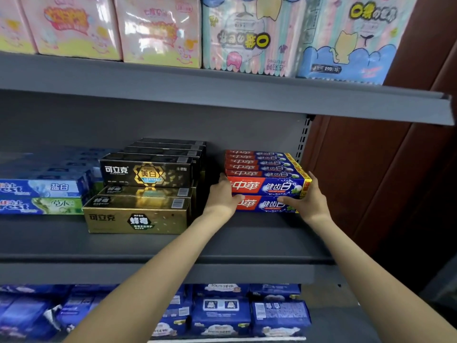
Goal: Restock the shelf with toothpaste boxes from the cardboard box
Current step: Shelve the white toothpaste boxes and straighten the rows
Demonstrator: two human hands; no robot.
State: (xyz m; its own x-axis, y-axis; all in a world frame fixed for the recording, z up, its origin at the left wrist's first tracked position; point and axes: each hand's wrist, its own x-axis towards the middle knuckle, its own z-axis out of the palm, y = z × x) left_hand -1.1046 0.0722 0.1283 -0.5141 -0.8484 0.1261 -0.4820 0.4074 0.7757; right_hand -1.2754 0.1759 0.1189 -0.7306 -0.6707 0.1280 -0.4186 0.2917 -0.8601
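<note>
A stack of red-and-blue toothpaste boxes (267, 184) stands on the right part of the grey middle shelf (247, 238), two high with several rows behind. My left hand (223, 196) grips the left end of the front boxes, thumb across the lower one. My right hand (308, 199) grips the right end, thumb lying along the lower box's face. The cardboard box is not in view.
Black and gold toothpaste boxes (148, 191) are stacked left of my hands, with blue and green ones (42, 194) further left. Tissue packs (249, 33) fill the upper shelf; blue packs (222, 315) fill the lower one. A brown wall (385, 174) stands at right.
</note>
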